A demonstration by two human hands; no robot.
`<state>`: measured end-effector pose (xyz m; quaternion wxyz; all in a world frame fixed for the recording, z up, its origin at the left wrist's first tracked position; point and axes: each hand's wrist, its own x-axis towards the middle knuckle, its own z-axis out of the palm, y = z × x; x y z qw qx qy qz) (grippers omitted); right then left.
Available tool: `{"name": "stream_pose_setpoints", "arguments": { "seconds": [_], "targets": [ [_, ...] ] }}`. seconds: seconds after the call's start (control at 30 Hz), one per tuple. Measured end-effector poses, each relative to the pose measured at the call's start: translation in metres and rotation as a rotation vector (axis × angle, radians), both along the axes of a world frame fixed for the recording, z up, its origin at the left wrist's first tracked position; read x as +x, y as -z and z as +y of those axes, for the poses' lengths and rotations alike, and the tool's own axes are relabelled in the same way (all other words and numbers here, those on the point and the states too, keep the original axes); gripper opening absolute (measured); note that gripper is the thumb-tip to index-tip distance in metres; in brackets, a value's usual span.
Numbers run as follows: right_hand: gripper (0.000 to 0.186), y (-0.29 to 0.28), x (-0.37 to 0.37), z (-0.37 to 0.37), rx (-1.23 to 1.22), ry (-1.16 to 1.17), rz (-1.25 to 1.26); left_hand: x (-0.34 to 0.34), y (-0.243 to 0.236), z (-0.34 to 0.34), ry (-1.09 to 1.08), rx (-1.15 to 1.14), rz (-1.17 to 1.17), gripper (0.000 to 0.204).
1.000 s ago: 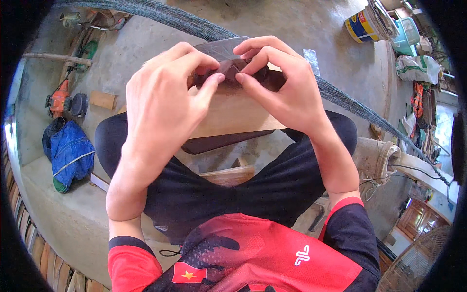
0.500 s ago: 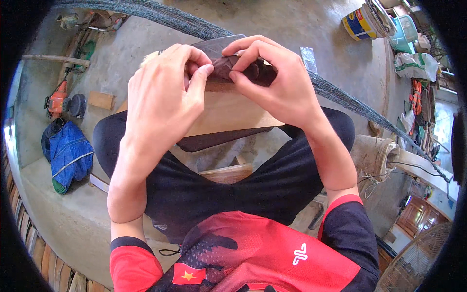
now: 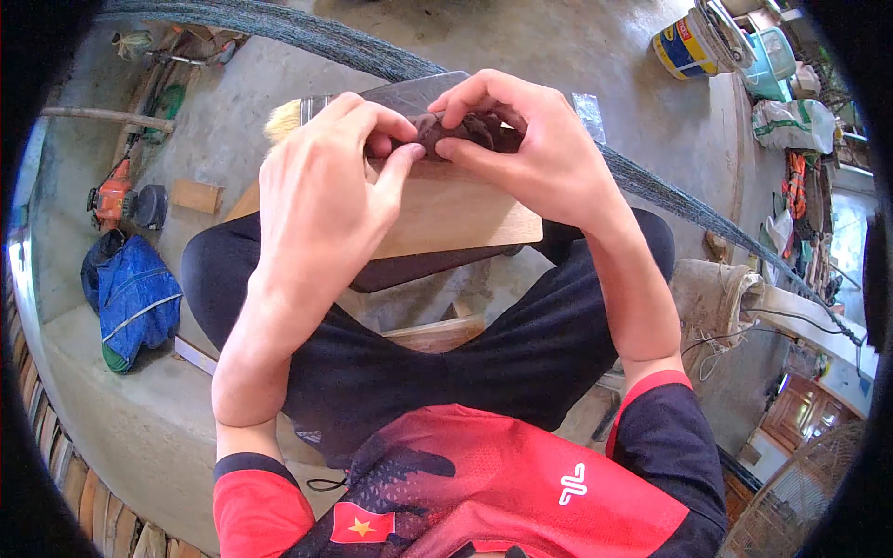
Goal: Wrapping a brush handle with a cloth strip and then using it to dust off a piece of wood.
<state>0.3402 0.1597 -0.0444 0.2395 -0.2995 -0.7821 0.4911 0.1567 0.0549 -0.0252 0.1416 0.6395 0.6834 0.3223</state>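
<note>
A dark brown, clay-like lump (image 3: 445,139) with an uneven surface is held over the far edge of a pale wooden board (image 3: 456,223). My left hand (image 3: 326,186) pinches its left end between thumb and index finger. On the other side, the thumb and curled fingers of my right hand (image 3: 539,149) grip the same lump, which partly hides behind them. Beyond it lies a flat dark grey piece (image 3: 405,91). A brush with pale bristles (image 3: 284,121) shows past my left knuckles, most of it covered by that hand.
The board rests over my crossed legs. A blue-grey woven hammock cord (image 3: 372,51) runs across behind my hands. On the left are an orange tool (image 3: 113,197), a wood block (image 3: 196,195) and a blue cloth (image 3: 139,298). A bucket (image 3: 693,46) stands at the far right.
My left hand has shifted slightly to the right and uncovered more of the brush. My right thumb and fingers have spread a little around the lump, and more of it shows.
</note>
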Motion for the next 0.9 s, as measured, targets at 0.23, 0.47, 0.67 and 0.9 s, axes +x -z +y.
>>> {"name": "stream_pose_setpoints", "arguments": {
  "seconds": [0.23, 0.47, 0.67, 0.9],
  "targets": [
    [0.027, 0.001, -0.006, 0.0, -0.091, -0.011, 0.115, -0.006, -0.005, 0.008, -0.018, -0.177, -0.058, 0.013],
    [0.028, -0.003, -0.015, 0.02, -0.109, -0.087, -0.071, 0.002, 0.004, 0.004, -0.023, -0.044, -0.022, 0.011],
    [0.022, -0.001, -0.023, 0.028, -0.076, -0.192, -0.176, 0.0, 0.006, 0.004, -0.004, -0.023, -0.037, 0.009],
    [0.016, 0.005, -0.024, 0.003, 0.076, -0.008, -0.028, -0.004, 0.007, 0.005, 0.038, 0.014, 0.001, 0.007]
  ]
}}
